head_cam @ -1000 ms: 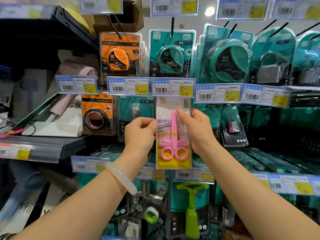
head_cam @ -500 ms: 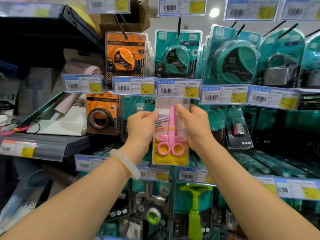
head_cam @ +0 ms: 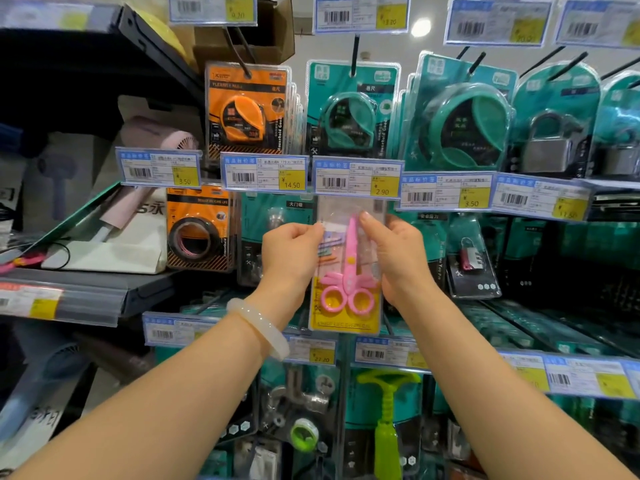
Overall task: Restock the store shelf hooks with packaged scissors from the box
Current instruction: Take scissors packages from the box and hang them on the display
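Both bare forearms reach up and forward from the lower corners, converging toward the middle. The left hand [head_cam: 290, 252] has its back to the camera, fingers curled inward, its grip pinching the left edge of the clear plastic pack of pink scissors [head_cam: 347, 271] near the top. A pale translucent bangle [head_cam: 259, 327] sits on the left wrist. The right hand [head_cam: 398, 258] mirrors it, thumb pressed on the pack's front near the upper right edge, fingers wrapped behind. Both wrists are bent slightly inward, hands level with each other.
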The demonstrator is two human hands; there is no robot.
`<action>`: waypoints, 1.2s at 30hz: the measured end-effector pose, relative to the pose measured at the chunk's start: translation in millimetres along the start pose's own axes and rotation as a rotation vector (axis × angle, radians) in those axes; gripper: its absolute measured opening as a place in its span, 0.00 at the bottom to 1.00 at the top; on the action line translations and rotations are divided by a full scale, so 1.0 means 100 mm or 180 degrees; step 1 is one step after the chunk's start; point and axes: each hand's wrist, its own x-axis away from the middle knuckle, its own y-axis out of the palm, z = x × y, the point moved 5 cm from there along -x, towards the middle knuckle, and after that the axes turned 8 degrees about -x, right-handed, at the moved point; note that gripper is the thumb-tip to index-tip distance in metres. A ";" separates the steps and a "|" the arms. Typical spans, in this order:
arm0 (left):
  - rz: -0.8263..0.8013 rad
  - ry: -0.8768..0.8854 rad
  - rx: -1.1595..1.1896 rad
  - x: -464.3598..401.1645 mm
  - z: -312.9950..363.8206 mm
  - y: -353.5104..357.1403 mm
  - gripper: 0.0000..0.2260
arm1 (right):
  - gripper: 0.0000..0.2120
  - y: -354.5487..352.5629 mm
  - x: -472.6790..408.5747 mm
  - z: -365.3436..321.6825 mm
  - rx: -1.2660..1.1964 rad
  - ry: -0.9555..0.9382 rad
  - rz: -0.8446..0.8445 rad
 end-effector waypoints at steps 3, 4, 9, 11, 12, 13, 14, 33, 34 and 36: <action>-0.0019 0.0030 -0.0097 -0.01 -0.01 0.03 0.11 | 0.05 -0.02 -0.02 0.05 -0.0062 0.0142 0.0121; -0.0031 -0.0014 -0.0095 -0.02 -0.05 0.02 0.11 | 0.06 -0.01 -0.02 0.07 0.0020 0.0184 0.0135; -0.0149 -0.0102 -0.0399 -0.17 -0.12 0.06 0.04 | 0.04 -0.06 -0.19 0.13 0.0621 0.0115 0.0430; -0.0380 0.0062 -0.0727 -0.17 -0.10 0.14 0.11 | 0.07 -0.09 -0.26 0.13 0.1123 0.0016 0.0551; -0.0533 0.0149 -0.0847 -0.15 -0.11 0.19 0.16 | 0.09 -0.10 -0.29 0.13 0.1359 -0.0027 0.0581; -0.0688 0.0210 -0.0944 -0.12 -0.13 0.24 0.19 | 0.11 -0.10 -0.31 0.13 0.1590 -0.0054 0.0558; -0.0834 0.0216 -0.1026 -0.11 -0.15 0.28 0.20 | 0.14 -0.09 -0.33 0.14 0.1886 -0.0039 0.0542; -0.1242 0.2102 -0.1876 1.18 0.06 1.15 0.30 | 0.10 -0.88 0.83 -0.66 0.3926 -0.0835 -0.0038; -0.1433 0.2235 -0.1895 1.34 0.13 1.33 0.31 | 0.11 -1.11 0.95 -0.78 0.4127 -0.0832 0.0086; -0.1894 0.2442 -0.2105 1.62 0.19 1.67 0.29 | 0.14 -1.61 1.14 -0.92 0.4672 -0.0558 0.0335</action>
